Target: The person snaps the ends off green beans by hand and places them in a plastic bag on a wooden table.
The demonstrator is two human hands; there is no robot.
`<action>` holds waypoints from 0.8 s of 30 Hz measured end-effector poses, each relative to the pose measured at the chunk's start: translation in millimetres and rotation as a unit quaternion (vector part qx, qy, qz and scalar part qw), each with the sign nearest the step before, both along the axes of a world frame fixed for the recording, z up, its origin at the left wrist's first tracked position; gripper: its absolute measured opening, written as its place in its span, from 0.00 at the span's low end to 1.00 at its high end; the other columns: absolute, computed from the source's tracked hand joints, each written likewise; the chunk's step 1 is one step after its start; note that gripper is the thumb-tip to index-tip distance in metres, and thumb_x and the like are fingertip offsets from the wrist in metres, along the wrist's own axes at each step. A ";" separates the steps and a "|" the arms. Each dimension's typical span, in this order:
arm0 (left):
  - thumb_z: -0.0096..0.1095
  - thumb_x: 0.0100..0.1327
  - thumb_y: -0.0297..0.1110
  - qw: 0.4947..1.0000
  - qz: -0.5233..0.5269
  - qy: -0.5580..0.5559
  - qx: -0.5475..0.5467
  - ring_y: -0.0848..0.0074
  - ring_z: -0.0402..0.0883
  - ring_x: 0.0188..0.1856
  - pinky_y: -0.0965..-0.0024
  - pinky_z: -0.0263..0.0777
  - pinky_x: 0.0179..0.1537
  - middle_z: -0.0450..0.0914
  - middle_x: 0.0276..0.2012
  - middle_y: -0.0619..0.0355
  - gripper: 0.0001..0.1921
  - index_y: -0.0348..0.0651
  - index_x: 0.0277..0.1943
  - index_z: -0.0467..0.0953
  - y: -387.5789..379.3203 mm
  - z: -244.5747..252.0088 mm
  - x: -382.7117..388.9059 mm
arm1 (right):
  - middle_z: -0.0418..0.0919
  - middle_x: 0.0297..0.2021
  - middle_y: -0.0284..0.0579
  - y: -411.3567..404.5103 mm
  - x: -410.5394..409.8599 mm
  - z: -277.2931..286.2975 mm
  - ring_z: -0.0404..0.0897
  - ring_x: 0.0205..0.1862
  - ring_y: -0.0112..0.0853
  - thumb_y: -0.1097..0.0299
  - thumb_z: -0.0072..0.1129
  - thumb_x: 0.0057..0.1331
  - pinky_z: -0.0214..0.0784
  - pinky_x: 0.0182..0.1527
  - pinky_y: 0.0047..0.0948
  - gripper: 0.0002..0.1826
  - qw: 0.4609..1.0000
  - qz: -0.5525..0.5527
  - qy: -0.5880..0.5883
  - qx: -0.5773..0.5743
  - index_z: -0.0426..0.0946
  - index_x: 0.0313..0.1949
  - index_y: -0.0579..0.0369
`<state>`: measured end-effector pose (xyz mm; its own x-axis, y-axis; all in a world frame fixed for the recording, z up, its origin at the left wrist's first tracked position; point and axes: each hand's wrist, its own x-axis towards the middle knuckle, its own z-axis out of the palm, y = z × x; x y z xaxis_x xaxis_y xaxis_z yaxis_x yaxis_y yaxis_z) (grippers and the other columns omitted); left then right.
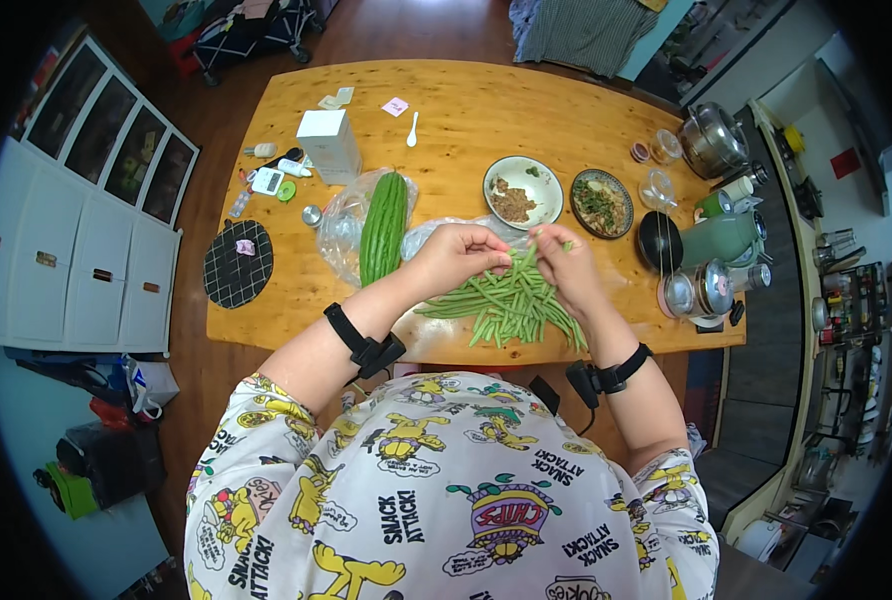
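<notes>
A heap of green beans (517, 300), some long and some in short pieces, lies on the wooden table close to my body. Above the heap's far side, my left hand (461, 259) pinches a green bean between thumb and fingertips. My right hand (566, 266) faces it, its fingers also closed on a green bean. Whether both grip the same bean is hard to tell. Past my hands stands a white enamel-like bowl (543, 214) with brown minced food in it. Left of my left hand, a large ridged green gourd (384, 225) rests partly on a clear plastic bag (337, 232).
A dark-rimmed plate of cooked food (602, 202) sits right of the bowl. Along the right edge stand a green kettle (716, 236), a black bowl (657, 238), glass jars (712, 281) and a steel pot (714, 141). A white box (329, 146) and a quilted black mat (239, 266) are at left.
</notes>
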<state>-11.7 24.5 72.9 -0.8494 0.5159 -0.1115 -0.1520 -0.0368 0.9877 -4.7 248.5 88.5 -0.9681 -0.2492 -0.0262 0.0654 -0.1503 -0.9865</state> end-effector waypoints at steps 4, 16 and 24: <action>0.64 0.71 0.28 0.999 -0.007 0.023 -0.030 0.81 0.85 0.40 0.79 0.77 0.41 0.88 0.39 0.58 0.08 0.35 0.48 0.83 -4.1 -4.6 4.5 | 0.71 0.27 0.30 11.4 -13.2 12.3 0.62 0.21 0.16 0.65 0.52 0.76 0.51 0.21 0.17 0.07 0.981 -0.076 -0.101 -0.148 0.73 0.43 0.54; 0.64 0.70 0.29 0.994 0.006 0.093 -0.053 0.80 0.85 0.40 0.75 0.79 0.45 0.88 0.40 0.55 0.10 0.34 0.49 0.84 -5.7 -3.4 8.6 | 0.88 0.38 0.40 6.0 -1.7 38.5 0.82 0.38 0.25 0.69 0.68 0.64 0.74 0.44 0.27 0.10 0.938 0.112 0.129 0.300 0.88 0.45 0.53; 0.69 0.67 0.29 0.978 0.022 0.185 -0.091 0.80 0.86 0.40 0.74 0.79 0.44 0.88 0.38 0.55 0.10 0.35 0.48 0.84 -8.4 -2.3 10.8 | 0.88 0.36 0.47 -1.1 -1.9 37.4 0.86 0.40 0.30 0.67 0.67 0.66 0.75 0.45 0.30 0.09 0.910 0.107 0.154 0.371 0.87 0.42 0.56</action>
